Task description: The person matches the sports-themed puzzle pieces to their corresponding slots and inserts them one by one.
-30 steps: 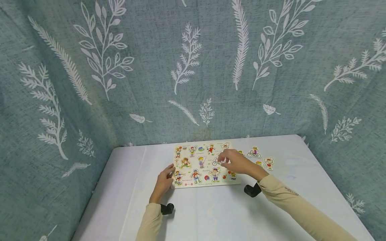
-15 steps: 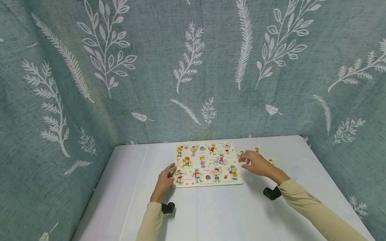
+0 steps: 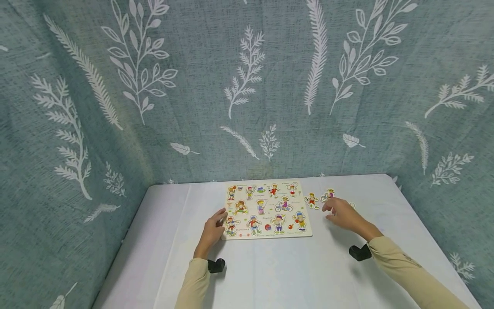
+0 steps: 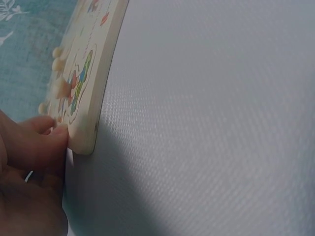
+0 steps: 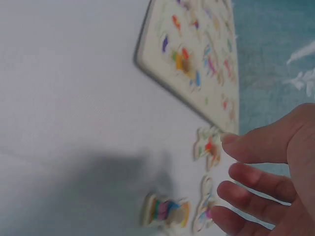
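puzzle board point(image 3: 252, 213) flat on the bench point(image 3: 285, 274), ahead of the person at 12 o'clock. left hand point(image 3: 211, 229) at the board's 8 o'clock edge; its thumb and fingers touch the wood there, apparently as a brace. right hand point(image 3: 344, 214) off the board at 3 o'clock, over the loose pieces; its fingers point(image 5: 248, 199) loosely bent, thumb point(image 5: 263, 146) well apart from them, nothing pinched.

loose: footballer piece point(image 3: 311, 201) just beside the board's 3 o'clock edge; cyclist piece point(image 3: 329, 194) near the right fingertips, at 12 o'clock from them; striped piece point(image 5: 165, 212) with a blurred knob point(image 5: 177, 216), clear only in the right wrist view; sliver of one further piece point(image 3: 352, 205) at 1 o'clock from the right hand, mostly hidden.

step in hand, as judged: fitting knobbed pieces, between placements, right hand at the pick-up. bottom-row pieces point(image 3: 254, 225) along 6 o'clock look seated; golfer spot point(image 3: 261, 207), cyclist spot point(image 3: 284, 205), footballer spot point(image 3: 274, 190) and tennis spot point(image 3: 292, 189) look like bare print, unfilled.

next move seems to call for lowering the right hand, closing thumb and fingers on one knob, lifting straight up, then turning the piece to its outline. risk: nudging a neighbour, as the pieces lie close.
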Demonstrator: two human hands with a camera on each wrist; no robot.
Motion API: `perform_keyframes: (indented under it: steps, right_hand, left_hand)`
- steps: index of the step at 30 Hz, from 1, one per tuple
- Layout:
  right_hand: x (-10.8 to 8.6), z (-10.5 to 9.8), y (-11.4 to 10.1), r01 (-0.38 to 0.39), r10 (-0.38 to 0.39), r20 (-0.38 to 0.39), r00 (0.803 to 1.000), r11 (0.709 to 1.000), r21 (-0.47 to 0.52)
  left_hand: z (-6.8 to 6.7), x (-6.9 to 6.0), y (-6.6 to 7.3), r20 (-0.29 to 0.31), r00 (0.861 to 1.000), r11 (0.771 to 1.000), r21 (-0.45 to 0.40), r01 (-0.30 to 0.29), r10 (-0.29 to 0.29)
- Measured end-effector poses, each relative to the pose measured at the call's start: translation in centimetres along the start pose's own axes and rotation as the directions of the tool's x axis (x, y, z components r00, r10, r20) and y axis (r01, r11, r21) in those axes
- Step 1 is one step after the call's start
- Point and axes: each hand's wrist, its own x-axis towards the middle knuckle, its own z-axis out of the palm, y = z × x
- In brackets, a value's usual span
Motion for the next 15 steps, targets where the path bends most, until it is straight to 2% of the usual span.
perform_keyframes:
  steps: [5, 11, 15]
  right_hand:
    - [-0.1, 0.5, 1.4, -0.031, 0.030, -0.028, 0.999, 0.999, -0.020]
    - [-0.2, 1.1, 2.7, -0.125, 0.126, 0.006, 0.992, 0.992, -0.029]
    - [-0.5, 1.7, 3.5, -0.143, 0.143, -0.010, 0.990, 0.989, -0.025]
  left_hand:
    - [0.0, 0.0, -0.1, 0.000, 1.000, 1.000, -0.001, 0.001, -0.001]
    - [0.0, 0.1, -0.2, -0.003, 1.000, 1.000, 0.013, 0.004, -0.004]
    - [0.0, 0.1, -0.2, -0.001, 1.000, 1.000, 0.002, 0.008, -0.008]
